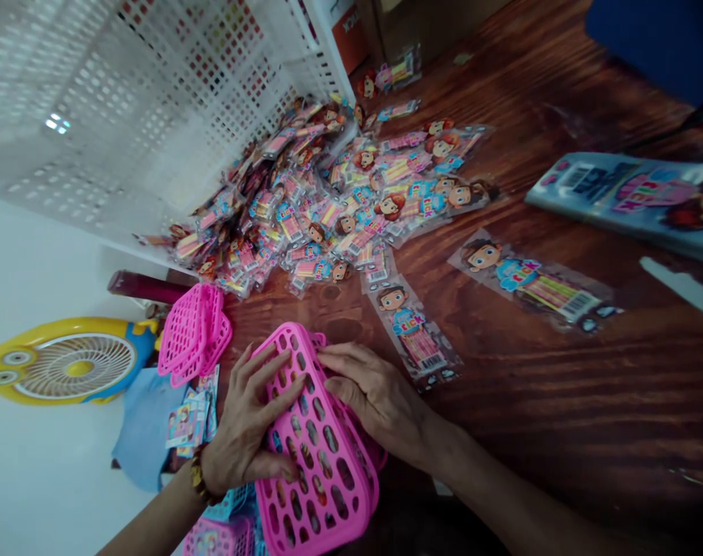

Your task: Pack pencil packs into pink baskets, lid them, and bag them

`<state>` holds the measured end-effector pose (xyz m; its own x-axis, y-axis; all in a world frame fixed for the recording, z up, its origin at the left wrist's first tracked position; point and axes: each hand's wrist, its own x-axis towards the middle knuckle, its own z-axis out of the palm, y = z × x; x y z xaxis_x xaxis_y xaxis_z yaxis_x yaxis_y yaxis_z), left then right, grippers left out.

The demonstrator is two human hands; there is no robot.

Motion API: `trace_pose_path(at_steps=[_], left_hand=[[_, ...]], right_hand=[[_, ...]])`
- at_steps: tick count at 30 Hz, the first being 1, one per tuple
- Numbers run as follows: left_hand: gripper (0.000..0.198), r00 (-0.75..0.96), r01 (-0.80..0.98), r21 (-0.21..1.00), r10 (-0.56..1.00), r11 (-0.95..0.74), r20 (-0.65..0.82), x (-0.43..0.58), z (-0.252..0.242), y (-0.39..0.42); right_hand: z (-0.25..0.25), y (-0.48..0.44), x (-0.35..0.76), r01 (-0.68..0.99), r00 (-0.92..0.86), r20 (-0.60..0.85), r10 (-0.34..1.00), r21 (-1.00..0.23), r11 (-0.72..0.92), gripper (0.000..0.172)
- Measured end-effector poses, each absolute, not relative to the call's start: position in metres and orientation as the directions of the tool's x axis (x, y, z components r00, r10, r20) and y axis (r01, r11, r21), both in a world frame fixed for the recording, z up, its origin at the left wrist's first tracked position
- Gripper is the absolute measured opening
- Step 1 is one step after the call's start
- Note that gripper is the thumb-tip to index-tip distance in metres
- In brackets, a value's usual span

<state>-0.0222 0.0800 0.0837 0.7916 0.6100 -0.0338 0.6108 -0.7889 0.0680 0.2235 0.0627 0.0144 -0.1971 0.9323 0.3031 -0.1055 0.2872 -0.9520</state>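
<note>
A pink perforated basket (328, 432) with a lid stands tilted at the lower middle, and colourful packets show through its holes. My left hand (252, 425), with a beaded bracelet at the wrist, lies spread on the pink lid, fingers apart. Against the basket's right upper side rests my right hand (374, 394), its fingers extended along the rim. Just beyond my right hand, a clear packet with a cartoon figure (412, 328) lies on the wooden table (530, 409). Another such packet (530, 282) is farther right.
A large white crate (154, 100) lies on its side, many small packets (328, 208) spilling out. Pink lids (194, 332), a yellow fan (73, 361) and cards (189, 421) are at left. A blue printed bag (634, 197) sits at right.
</note>
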Motion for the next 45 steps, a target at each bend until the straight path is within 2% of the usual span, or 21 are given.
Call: trace_pose_path(at_steps=[10, 17, 21, 24, 31, 35, 38, 41, 45], left_hand=[[0.089, 0.796, 0.605, 0.086, 0.605, -0.792, -0.035, -0.024, 0.083, 0.082], [0.087, 0.802, 0.596, 0.092, 0.589, -0.797, -0.094, -0.017, 0.088, 0.087], [0.085, 0.809, 0.588, 0.096, 0.583, -0.803, -0.078, -0.015, 0.088, 0.087], [0.086, 0.804, 0.595, 0.095, 0.588, -0.798, -0.088, -0.015, 0.088, 0.087], [0.088, 0.804, 0.595, 0.093, 0.586, -0.799, -0.103, -0.014, 0.089, 0.087], [0.086, 0.799, 0.601, 0.044, 0.597, -0.798, -0.077, -0.011, 0.092, 0.085], [0.085, 0.812, 0.578, 0.065, 0.566, -0.813, -0.142, -0.007, 0.097, 0.083], [0.078, 0.819, 0.566, 0.098, 0.543, -0.819, -0.186, -0.004, 0.100, 0.081], [0.067, 0.833, 0.547, 0.099, 0.530, -0.831, -0.156, -0.006, 0.097, 0.080]], right_hand=[[0.015, 0.071, 0.226, -0.072, -0.265, 0.412, 0.872, -0.910, 0.408, 0.031], [0.018, 0.068, 0.225, -0.133, -0.209, 0.292, 0.933, -0.954, 0.268, 0.025], [0.020, 0.067, 0.220, -0.102, -0.117, 0.185, 0.976, -0.979, 0.174, 0.020], [0.023, 0.067, 0.218, -0.074, -0.115, 0.144, 0.983, -0.988, 0.136, 0.017], [0.026, 0.067, 0.217, -0.058, -0.140, 0.114, 0.984, -0.993, 0.107, 0.023], [0.022, 0.069, 0.218, -0.110, -0.153, 0.134, 0.979, -0.987, 0.118, 0.029], [0.016, 0.072, 0.219, -0.160, -0.173, 0.152, 0.973, -0.979, 0.124, 0.026], [0.015, 0.073, 0.219, -0.223, -0.140, 0.168, 0.976, -0.966, 0.135, 0.030], [0.020, 0.065, 0.216, -0.121, -0.106, 0.209, 0.972, -0.973, 0.196, 0.017]])
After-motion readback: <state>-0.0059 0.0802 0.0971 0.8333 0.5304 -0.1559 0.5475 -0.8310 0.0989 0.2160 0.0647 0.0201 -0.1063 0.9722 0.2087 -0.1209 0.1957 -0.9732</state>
